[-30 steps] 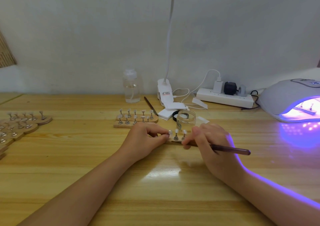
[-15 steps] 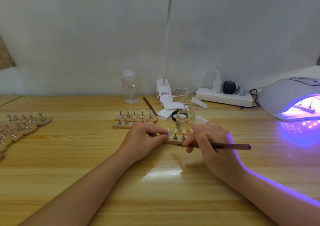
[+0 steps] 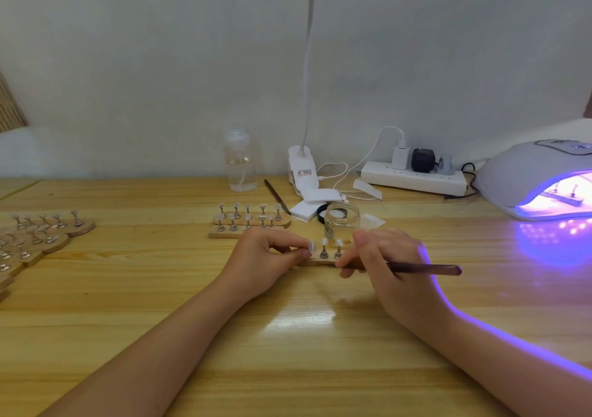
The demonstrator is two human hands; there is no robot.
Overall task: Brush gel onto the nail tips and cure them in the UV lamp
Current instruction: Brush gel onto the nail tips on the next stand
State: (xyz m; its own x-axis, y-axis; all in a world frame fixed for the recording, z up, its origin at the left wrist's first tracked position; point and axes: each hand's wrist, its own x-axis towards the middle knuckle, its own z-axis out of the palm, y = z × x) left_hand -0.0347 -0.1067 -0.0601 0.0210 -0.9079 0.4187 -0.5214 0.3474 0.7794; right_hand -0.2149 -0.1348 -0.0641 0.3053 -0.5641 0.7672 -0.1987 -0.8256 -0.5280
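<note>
A small wooden holder (image 3: pixel 320 261) with clear nail tips (image 3: pixel 324 242) on metal stands lies at the table's middle. My left hand (image 3: pixel 262 256) pinches the holder's left end. My right hand (image 3: pixel 390 266) grips a dark brown brush (image 3: pixel 426 269), handle pointing right, its bristle end hidden behind my fingers by the holder. An open glass gel jar (image 3: pixel 341 221) stands just behind the holder. The white UV lamp (image 3: pixel 528 176) glows purple at the right edge, with a holder of tips (image 3: pixel 563 197) inside it.
Two more wooden holders with nail tips (image 3: pixel 250 221) lie behind my left hand, and several others (image 3: pixel 41 234) at the left edge. A clear bottle (image 3: pixel 240 167), a second brush (image 3: pixel 277 197), a clip lamp base (image 3: pixel 302 173), white pads and a power strip (image 3: pixel 413 181) line the back.
My right hand has shifted slightly, levelling the brush handle toward the right. My left hand keeps its pinch on the holder. The view dipped a little.
</note>
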